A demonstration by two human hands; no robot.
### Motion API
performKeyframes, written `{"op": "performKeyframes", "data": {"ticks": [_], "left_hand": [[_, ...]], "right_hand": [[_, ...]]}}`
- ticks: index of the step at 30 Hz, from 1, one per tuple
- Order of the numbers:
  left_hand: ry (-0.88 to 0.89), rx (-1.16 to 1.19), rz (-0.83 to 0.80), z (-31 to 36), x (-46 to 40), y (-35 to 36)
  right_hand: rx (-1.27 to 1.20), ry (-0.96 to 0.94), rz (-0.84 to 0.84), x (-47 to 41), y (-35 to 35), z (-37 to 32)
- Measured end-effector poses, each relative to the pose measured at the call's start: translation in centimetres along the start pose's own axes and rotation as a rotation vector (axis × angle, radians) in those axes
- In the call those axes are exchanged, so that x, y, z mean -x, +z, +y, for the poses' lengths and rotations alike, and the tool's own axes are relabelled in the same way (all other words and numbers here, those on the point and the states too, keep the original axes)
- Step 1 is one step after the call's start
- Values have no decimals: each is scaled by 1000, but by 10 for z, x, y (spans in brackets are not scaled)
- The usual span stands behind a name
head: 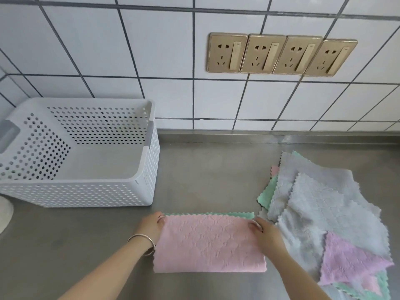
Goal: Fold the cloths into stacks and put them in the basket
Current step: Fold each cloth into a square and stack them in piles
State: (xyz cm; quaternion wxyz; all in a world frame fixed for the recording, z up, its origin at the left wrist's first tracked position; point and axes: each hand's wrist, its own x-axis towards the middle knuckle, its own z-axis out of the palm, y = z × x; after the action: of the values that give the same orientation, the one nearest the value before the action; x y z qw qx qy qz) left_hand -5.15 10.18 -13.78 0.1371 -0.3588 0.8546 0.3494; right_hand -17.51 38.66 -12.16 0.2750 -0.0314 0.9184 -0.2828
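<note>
A pink cloth lies folded in half on the steel counter, with a strip of green cloth showing along its far edge. My left hand pinches the pink cloth's far left corner. My right hand pinches its far right corner. To the right lies a loose pile of unfolded cloths, grey on top, with purple, green and pink ones among them. The white perforated basket stands at the left with nothing inside it.
The steel counter meets a white tiled wall at the back. A row of gold wall sockets sits above. A white rounded object shows at the left edge, in front of the basket.
</note>
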Motion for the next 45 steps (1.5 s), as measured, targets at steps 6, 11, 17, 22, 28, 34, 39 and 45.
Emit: {"op": "performKeyframes", "data": {"ticks": [6,11,17,22,28,34,39,45], "left_hand": [[-36,3,8,-3,-8,3],[-67,11,22,-4,-12,7],[-103,-41,88,-4,-11,9],[78,-131,406,-6,5,18],[599,-573,279,13,41,62],[597,-746,146,16,51,100],[587,-718,25,15,51,105],[448,-531,-149,53,65,83]], "right_hand": [[19,52,72,-7,5,-2],[32,122,109,-14,10,-1],[105,180,100,-15,10,-8],[89,78,187,5,11,-6],[-76,159,213,43,27,11],[-53,336,138,53,41,30],[33,376,30,50,39,31],[-98,248,231,62,40,15]]}}
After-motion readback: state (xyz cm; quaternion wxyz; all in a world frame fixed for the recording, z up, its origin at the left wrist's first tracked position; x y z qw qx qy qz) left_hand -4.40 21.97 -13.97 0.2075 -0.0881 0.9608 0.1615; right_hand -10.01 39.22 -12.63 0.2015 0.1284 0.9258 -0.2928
